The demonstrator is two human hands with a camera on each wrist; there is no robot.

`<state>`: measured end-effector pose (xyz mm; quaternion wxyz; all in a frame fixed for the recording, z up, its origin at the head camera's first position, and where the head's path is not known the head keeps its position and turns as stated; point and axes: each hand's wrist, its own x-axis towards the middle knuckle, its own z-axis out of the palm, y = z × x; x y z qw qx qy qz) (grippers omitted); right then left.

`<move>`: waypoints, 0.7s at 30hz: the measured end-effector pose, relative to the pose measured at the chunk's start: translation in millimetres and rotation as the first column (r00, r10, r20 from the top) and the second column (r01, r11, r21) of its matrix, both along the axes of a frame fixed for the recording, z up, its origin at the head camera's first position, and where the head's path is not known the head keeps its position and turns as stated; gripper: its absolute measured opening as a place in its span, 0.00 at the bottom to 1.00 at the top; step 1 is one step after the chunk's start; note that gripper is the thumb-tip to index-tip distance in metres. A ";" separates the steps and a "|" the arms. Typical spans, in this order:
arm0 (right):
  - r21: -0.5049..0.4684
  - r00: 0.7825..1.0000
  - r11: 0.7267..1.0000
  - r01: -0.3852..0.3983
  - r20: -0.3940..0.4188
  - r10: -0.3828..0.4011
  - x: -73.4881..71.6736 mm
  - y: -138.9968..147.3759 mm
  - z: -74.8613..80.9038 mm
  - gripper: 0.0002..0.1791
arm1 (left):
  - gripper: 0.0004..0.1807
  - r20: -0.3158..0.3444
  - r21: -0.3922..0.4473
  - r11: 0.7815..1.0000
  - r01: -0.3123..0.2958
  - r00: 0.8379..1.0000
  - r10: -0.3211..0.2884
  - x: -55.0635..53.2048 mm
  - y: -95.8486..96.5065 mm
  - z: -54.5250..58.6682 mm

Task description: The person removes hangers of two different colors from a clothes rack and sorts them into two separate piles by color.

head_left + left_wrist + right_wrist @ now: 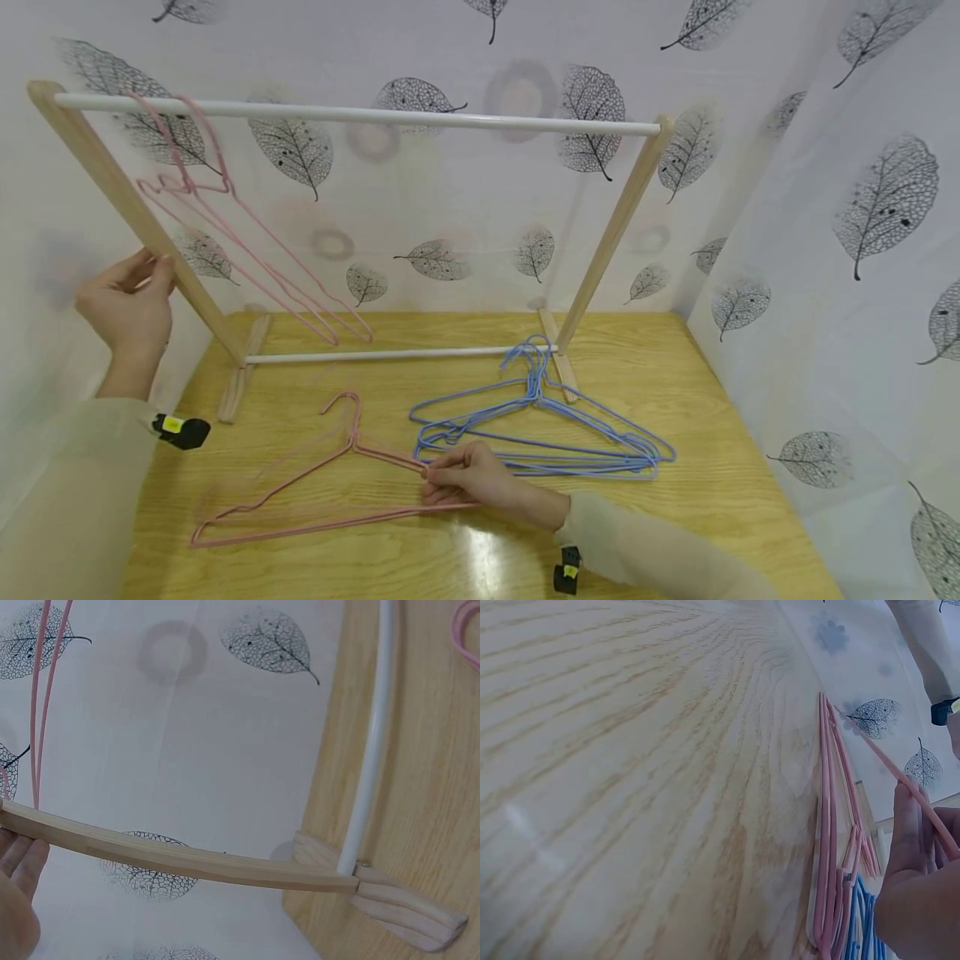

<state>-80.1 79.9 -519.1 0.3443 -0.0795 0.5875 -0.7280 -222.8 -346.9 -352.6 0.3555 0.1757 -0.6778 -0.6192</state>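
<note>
Head view, starting at nine o'clock: the left hand [129,304] rests on the slanted wooden leg [127,208] of the small clothes rack [360,117], its fingers lying nearly straight along the wood, curled round nothing. From the left wrist, only the fingertips [22,859] show under that same leg [180,859], which runs down to the wooden foot [397,904] on the tabletop [427,765].

Up at eleven o'clock, two pink hangers [225,225] hang from the white top rail, swung out toward the middle.

Lower down, around six o'clock, a single pink hanger [330,475] lies flat on the tabletop [697,500], hook pointing toward the rack. The right hand [472,479] pinches its right shoulder wire between thumb and fingers; the right wrist view shows the pink wire [904,787] passing across the curled fingers [907,832].

Just beyond that hand, toward four o'clock, a stack of blue hangers [540,425] lies on the tabletop, hooks close to the rack's lower white bar [390,356] and right foot.
</note>
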 end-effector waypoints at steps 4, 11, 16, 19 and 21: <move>-0.015 1.000 0.999 -0.031 0.005 0.031 0.1 -0.3 -0.8 0.22 | 0.19 0.002 -0.010 1.000 -0.003 1.000 0.003 0.7 -0.2 -0.4; 0.068 0.998 0.997 -0.034 -0.056 0.038 -1.0 1.3 -3.8 0.18 | 0.19 0.003 -0.009 1.000 -0.006 1.000 0.006 1.0 -0.8 -1.3; 0.108 0.994 0.993 -0.043 -0.094 0.053 -3.2 2.2 -6.8 0.17 | 0.19 0.008 0.006 1.000 -0.001 1.000 0.001 0.7 -0.7 -0.9; 0.131 0.993 0.991 -0.038 -0.104 0.051 -6.1 2.2 -7.6 0.16 | 0.19 0.008 0.018 1.000 0.006 1.000 -0.006 0.3 -0.2 0.0; 0.159 0.992 0.987 -0.024 -0.120 0.043 -8.5 2.4 -7.3 0.15 | 0.19 0.009 0.021 1.000 0.009 1.000 -0.010 0.2 0.3 0.5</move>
